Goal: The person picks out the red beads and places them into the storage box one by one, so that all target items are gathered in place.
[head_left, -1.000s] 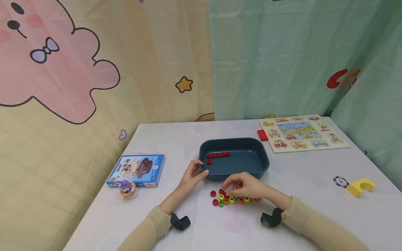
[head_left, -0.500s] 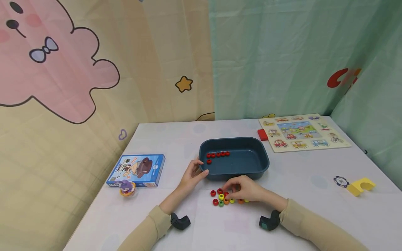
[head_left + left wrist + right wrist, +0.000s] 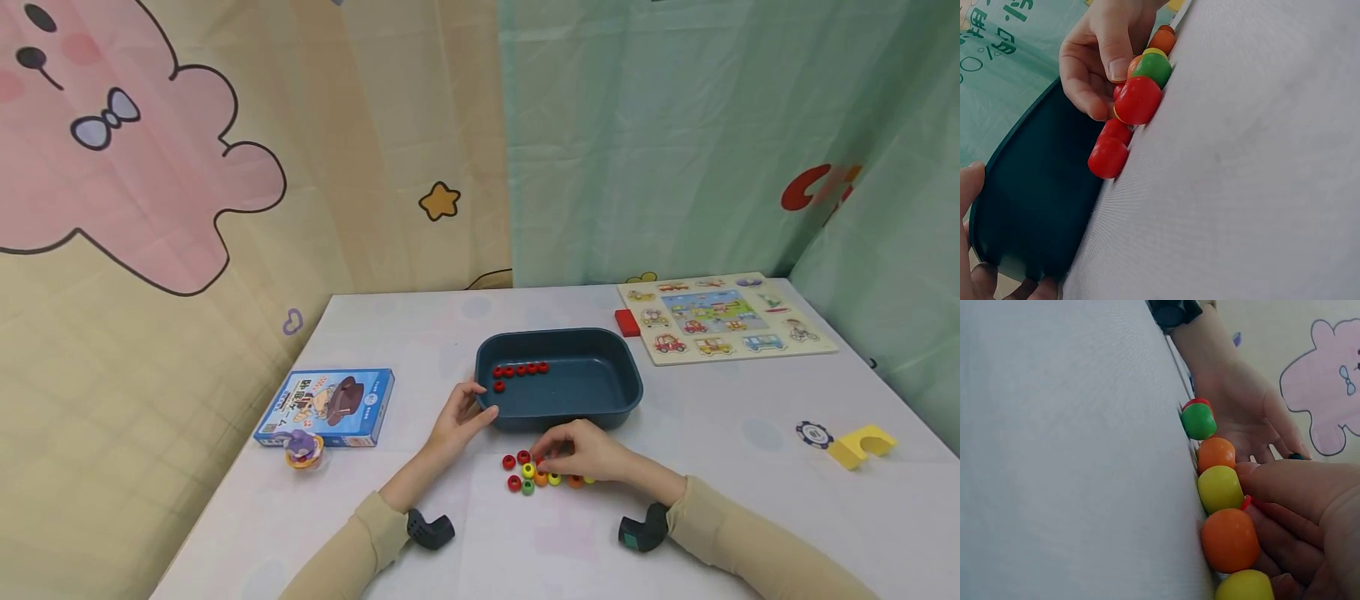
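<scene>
My left hand (image 3: 459,417) grips the near left corner of a dark teal tray (image 3: 600,385), thumb and fingers at its rim. Inside the tray, several red beads (image 3: 521,370) form a row, with one more red bead (image 3: 499,387) below. Just in front of the tray lies a cluster of loose red, orange, green and yellow beads (image 3: 528,471). Over that cluster, my right hand (image 3: 583,452) pinches a red bead (image 3: 1246,502) between thumb and fingers, mostly hidden by them. The right wrist view has orange and yellow beads (image 3: 1220,489) right beside the thumb.
On the left are a blue box (image 3: 330,408) and a small purple figure (image 3: 302,447). A picture puzzle board (image 3: 720,321) lies at the back right beside a red block (image 3: 627,323). Farther right sit a poker chip (image 3: 813,434) and a yellow arch block (image 3: 862,447).
My right hand has shifted slightly left and down within the cluster, covering different beads. A red bead near its fingertips has slid a little left. The left hand and tray stay put.
</scene>
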`<action>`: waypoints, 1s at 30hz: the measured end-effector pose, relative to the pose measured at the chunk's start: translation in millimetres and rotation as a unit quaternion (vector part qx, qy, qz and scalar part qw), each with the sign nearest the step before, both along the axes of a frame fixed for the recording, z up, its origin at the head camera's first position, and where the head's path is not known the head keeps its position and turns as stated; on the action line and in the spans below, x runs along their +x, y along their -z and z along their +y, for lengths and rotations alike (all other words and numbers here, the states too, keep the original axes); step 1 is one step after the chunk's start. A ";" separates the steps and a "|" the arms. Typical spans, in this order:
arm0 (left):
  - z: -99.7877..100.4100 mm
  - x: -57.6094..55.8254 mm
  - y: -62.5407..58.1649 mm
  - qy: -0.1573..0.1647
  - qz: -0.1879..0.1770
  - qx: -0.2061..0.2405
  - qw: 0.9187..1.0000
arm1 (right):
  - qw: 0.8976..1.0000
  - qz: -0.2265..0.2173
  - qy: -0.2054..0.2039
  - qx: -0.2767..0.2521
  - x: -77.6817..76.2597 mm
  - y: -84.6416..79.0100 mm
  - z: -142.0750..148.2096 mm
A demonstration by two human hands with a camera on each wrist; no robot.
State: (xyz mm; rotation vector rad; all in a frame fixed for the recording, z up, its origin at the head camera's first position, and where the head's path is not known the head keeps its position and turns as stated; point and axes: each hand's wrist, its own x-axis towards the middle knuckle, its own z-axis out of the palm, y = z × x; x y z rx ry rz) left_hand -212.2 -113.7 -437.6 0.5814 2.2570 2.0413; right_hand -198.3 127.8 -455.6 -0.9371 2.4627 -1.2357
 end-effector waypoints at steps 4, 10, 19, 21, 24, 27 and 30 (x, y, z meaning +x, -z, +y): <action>-0.1 -0.5 0.5 0.003 0.002 0.003 1.000 | 1.000 0.006 0.011 -0.006 2.1 -4.7 0.8; -0.3 -0.6 0.3 0.005 0.002 -0.001 1.000 | 1.000 0.006 0.006 -0.019 7.9 -26.2 3.9; -0.8 -0.1 -2.1 0.001 0.002 -0.002 1.000 | 0.990 0.110 -0.048 -0.069 0.7 -92.5 6.8; -0.9 0.2 -2.2 0.003 0.002 0.000 1.000 | 0.986 0.139 -0.046 -0.078 -6.3 -108.7 5.8; -0.8 0.6 -2.0 0.008 0.000 0.004 1.000 | 0.984 0.154 -0.032 -0.084 -19.1 -130.1 1.1; -0.3 0.6 -2.4 0.009 -0.006 0.003 1.000 | 0.987 0.134 -0.018 -0.084 -33.1 -147.7 -7.6; 0.4 0.6 -2.4 0.005 -0.012 0.001 1.000 | 0.992 0.098 -0.009 -0.074 -50.2 -155.4 -17.6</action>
